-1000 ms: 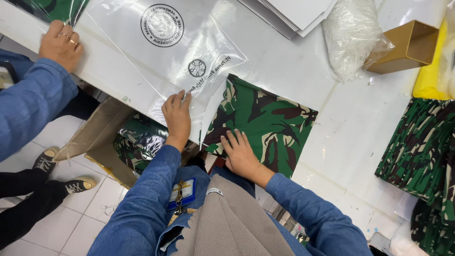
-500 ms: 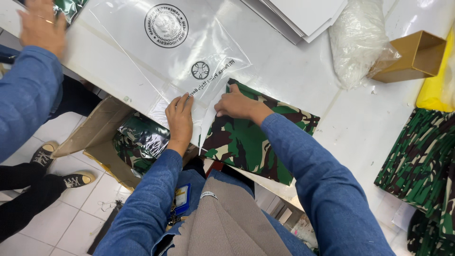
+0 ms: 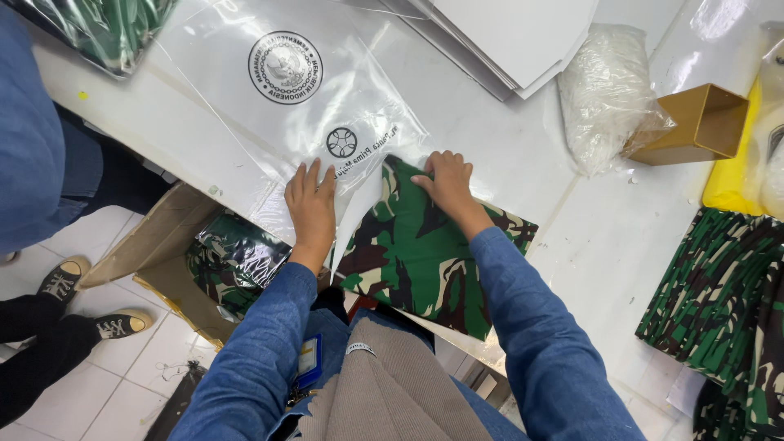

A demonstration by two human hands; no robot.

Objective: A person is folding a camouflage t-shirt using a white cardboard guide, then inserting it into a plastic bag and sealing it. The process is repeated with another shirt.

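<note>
A folded green camouflage cloth (image 3: 425, 261) lies on the white table (image 3: 604, 245) in front of me. My right hand (image 3: 445, 181) grips the cloth's far edge, right at the mouth of a clear plastic bag (image 3: 310, 98) printed with round black emblems. My left hand (image 3: 310, 204) lies flat on the near edge of the bag, fingers spread, pressing it to the table. The corner of the cloth sits at the bag's opening.
A co-worker in a blue sleeve (image 3: 28, 139) stands at left. A cardboard box (image 3: 155, 261) holding bagged camouflage cloth sits on the floor below the table. A stack of camouflage cloth (image 3: 719, 294) lies at right, a brown carton (image 3: 694, 122) and crumpled plastic (image 3: 608, 94) behind.
My right hand moved from the near side of the cloth to its far edge and pushed that edge up to the bag's mouth. The co-worker's hand left the view.
</note>
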